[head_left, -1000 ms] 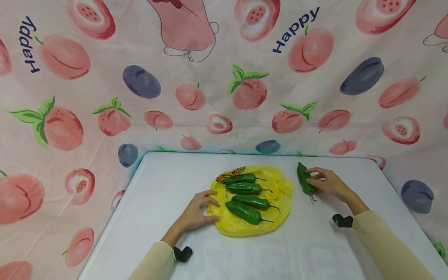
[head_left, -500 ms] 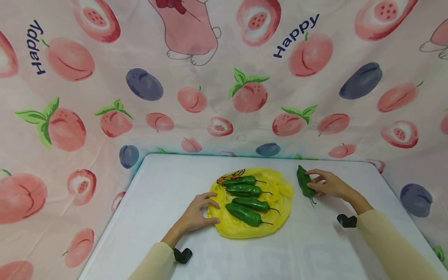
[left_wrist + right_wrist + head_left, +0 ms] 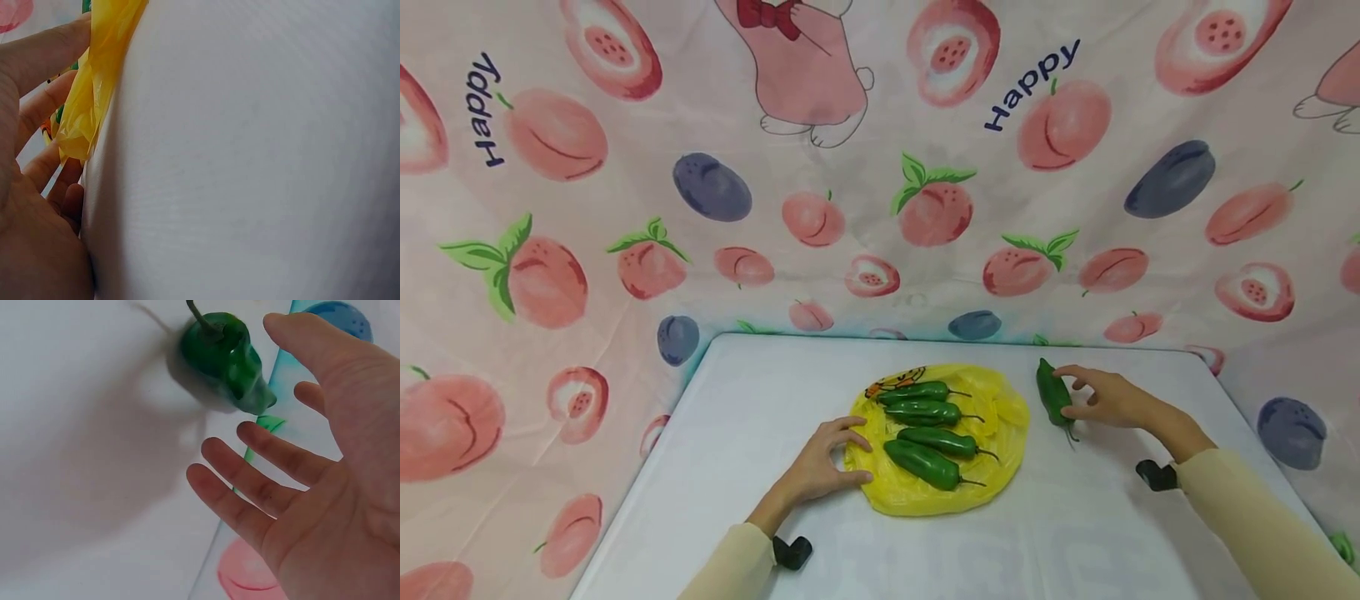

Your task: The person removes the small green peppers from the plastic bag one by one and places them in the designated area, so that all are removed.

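In the head view, several green chili peppers (image 3: 921, 464) lie on a flattened yellow plastic bag (image 3: 925, 500). My left hand (image 3: 820, 462) is at the bag's left edge, thumb and fingers spread apart; the left wrist view shows the fingers against the crumpled yellow plastic (image 3: 103, 69). One more green chili pepper (image 3: 1052, 393) lies on the white surface right of the bag, its stem toward me. Beside it is my right hand (image 3: 1112, 398). From the right wrist, a gap shows between the spread fingers of that hand (image 3: 300, 481) and the pepper (image 3: 225, 359).
The white tabletop (image 3: 760, 383) extends around the bag on all sides. Behind and beside it hangs a fruit-patterned cloth (image 3: 850, 208). A small black device (image 3: 792, 552) sits at the left wrist and another black device (image 3: 1156, 475) at the right.
My right hand has eased away from the single pepper toward the right, its fingers opening wider. The left hand and the peppers on the bag keep their places; the head view has tilted slightly upward.
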`<state>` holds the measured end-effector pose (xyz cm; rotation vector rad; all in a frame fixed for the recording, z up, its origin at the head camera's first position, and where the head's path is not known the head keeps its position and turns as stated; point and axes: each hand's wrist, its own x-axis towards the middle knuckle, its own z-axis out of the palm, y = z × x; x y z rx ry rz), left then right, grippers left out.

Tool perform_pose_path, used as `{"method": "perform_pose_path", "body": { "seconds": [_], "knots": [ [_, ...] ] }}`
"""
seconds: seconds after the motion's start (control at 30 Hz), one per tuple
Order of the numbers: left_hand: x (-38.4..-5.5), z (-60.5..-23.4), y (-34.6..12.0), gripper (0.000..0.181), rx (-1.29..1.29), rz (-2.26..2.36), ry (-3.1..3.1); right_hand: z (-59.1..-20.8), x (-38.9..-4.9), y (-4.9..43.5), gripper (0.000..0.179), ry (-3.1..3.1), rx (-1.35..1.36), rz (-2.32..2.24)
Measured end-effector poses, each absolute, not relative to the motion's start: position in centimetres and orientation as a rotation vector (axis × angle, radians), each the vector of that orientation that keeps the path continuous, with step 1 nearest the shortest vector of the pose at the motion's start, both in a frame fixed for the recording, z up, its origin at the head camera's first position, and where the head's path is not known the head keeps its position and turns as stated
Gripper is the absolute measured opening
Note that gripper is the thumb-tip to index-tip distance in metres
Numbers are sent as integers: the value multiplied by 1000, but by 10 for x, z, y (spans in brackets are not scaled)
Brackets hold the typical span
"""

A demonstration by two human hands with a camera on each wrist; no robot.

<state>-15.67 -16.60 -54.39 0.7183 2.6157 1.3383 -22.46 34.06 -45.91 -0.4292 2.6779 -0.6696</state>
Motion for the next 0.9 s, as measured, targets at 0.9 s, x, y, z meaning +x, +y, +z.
{"method": "perform_pose_path", "body": {
  "seconds": [0.9],
  "knots": [
    [-155, -543, -166, 31, 706, 1353, 2612, -431, -207, 285, 63, 2924, -955, -738]
  ]
}}
